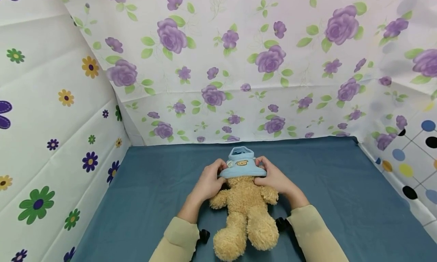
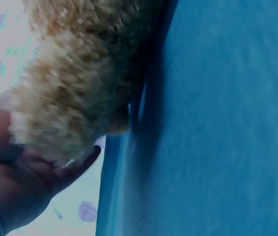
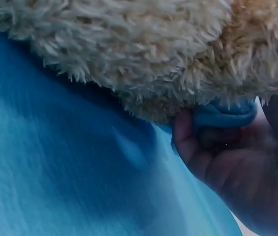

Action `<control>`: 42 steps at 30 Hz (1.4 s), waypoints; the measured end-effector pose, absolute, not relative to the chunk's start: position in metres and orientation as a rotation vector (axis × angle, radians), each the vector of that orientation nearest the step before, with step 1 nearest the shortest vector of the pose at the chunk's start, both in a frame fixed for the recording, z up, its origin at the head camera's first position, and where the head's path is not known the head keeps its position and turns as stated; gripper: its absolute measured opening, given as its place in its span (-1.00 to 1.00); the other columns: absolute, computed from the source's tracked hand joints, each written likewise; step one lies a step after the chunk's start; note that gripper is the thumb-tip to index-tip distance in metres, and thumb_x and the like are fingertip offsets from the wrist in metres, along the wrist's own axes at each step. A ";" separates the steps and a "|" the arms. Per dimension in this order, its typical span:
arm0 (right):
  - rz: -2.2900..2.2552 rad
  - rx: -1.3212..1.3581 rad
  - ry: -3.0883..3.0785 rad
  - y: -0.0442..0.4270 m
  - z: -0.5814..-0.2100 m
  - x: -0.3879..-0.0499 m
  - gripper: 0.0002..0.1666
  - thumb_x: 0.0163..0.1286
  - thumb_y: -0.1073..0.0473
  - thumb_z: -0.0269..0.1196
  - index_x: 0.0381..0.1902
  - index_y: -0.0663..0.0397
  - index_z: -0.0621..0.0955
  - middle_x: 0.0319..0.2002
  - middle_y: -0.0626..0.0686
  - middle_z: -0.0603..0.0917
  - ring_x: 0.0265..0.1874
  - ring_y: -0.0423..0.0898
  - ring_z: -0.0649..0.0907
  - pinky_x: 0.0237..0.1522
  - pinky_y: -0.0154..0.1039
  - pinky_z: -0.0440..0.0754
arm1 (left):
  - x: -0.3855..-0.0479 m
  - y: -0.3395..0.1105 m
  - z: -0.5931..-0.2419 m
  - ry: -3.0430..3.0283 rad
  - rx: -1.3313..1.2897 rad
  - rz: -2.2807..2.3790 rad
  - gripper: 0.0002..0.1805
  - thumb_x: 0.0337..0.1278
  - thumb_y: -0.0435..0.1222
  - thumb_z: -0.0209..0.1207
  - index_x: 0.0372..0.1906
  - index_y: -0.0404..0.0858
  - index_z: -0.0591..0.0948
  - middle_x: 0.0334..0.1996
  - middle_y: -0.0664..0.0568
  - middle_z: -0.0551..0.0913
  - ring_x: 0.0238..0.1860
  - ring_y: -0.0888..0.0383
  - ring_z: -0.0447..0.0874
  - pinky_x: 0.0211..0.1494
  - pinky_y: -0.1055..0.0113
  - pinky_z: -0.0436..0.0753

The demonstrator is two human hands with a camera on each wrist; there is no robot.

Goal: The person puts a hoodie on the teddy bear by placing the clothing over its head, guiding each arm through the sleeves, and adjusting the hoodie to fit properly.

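Note:
A tan plush teddy bear (image 1: 244, 201) lies on its back with its feet towards me. A light blue hat (image 1: 241, 165) with a wide brim and a small animal patch covers its head, so the face is hidden. My left hand (image 1: 209, 180) holds the hat's left side at the brim, thumb below; in the left wrist view the bear's fur (image 2: 75, 83) hides most of those fingers. On the other side, my right hand (image 1: 273, 176) grips the brim. The right wrist view shows fingers (image 3: 185, 137) curled at the blue brim (image 3: 222, 117) beneath the fur.
A dark blue cloth (image 1: 157, 178) covers the table. Behind it hangs a white curtain (image 1: 211, 64) with purple roses. Flowered sheeting (image 1: 44, 140) stands on the left and dotted sheeting (image 1: 416, 152) on the right. Black wrist straps (image 1: 204, 236) show near both sleeves.

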State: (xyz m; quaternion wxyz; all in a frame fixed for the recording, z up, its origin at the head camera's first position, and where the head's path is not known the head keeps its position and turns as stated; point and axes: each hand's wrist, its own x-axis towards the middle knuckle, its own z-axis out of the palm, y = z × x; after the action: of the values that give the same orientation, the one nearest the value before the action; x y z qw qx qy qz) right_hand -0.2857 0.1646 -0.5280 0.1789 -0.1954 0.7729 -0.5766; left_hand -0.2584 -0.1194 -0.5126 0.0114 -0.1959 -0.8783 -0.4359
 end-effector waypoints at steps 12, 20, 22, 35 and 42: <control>-1.641 -0.629 2.128 0.161 -0.526 -0.288 -0.53 0.54 0.37 0.29 0.08 0.14 0.20 0.03 0.25 0.62 -0.25 0.03 0.57 -0.28 -0.17 0.48 | -0.261 -0.115 -0.512 -2.748 -0.363 -1.323 -0.85 0.49 -0.49 0.07 -0.15 -0.22 0.36 -0.46 0.00 0.33 -0.55 0.15 0.23 -0.40 0.23 0.27; -1.536 -0.564 2.209 0.152 -0.519 -0.282 -0.34 0.46 0.04 0.49 0.10 0.05 0.23 0.11 0.27 0.58 -0.15 0.09 0.64 -0.18 -0.05 0.54 | -0.256 -0.109 -0.511 -2.815 -0.150 -1.223 -0.86 0.44 -0.45 0.11 -0.09 -0.16 0.46 -0.45 -0.01 0.55 -0.64 0.12 0.27 -0.49 0.19 0.23; -1.507 -0.514 2.255 0.150 -0.517 -0.280 -0.27 0.39 -0.03 0.54 0.08 0.03 0.23 0.19 0.30 0.49 0.05 0.17 0.62 -0.14 0.00 0.51 | -0.257 -0.108 -0.510 -2.796 -0.103 -1.188 -0.93 0.47 -0.36 0.16 -0.11 -0.16 0.51 -0.49 0.01 0.55 -0.64 0.11 0.33 -0.50 0.19 0.28; -1.521 -0.415 2.276 0.144 -0.515 -0.275 -0.22 0.33 0.02 0.60 0.06 0.04 0.23 0.44 0.38 0.32 -0.01 0.15 0.66 -0.24 -0.04 0.53 | -0.257 -0.107 -0.506 -2.766 -0.062 -1.251 -0.81 0.32 -0.46 0.27 -0.04 -0.22 0.65 -0.29 -0.01 0.69 -0.51 0.13 0.51 -0.42 0.20 0.46; -1.533 -0.424 2.281 0.143 -0.519 -0.274 -0.24 0.29 0.06 0.63 0.02 0.02 0.25 0.40 0.30 0.28 0.45 0.38 0.41 -0.20 -0.01 0.50 | -0.259 -0.112 -0.513 -2.888 -0.159 -1.432 -0.70 0.48 -0.47 0.02 0.21 -0.29 0.48 -0.35 -0.07 0.64 -0.65 0.14 0.30 -0.47 0.20 0.34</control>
State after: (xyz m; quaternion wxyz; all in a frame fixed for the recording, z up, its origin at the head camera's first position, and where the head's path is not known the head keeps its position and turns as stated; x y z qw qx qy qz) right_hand -0.2736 0.1425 -0.5187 0.1795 -0.1501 0.8070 -0.5422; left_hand -0.2589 -0.1122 -0.5135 -0.0429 -0.0493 -0.8940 -0.4432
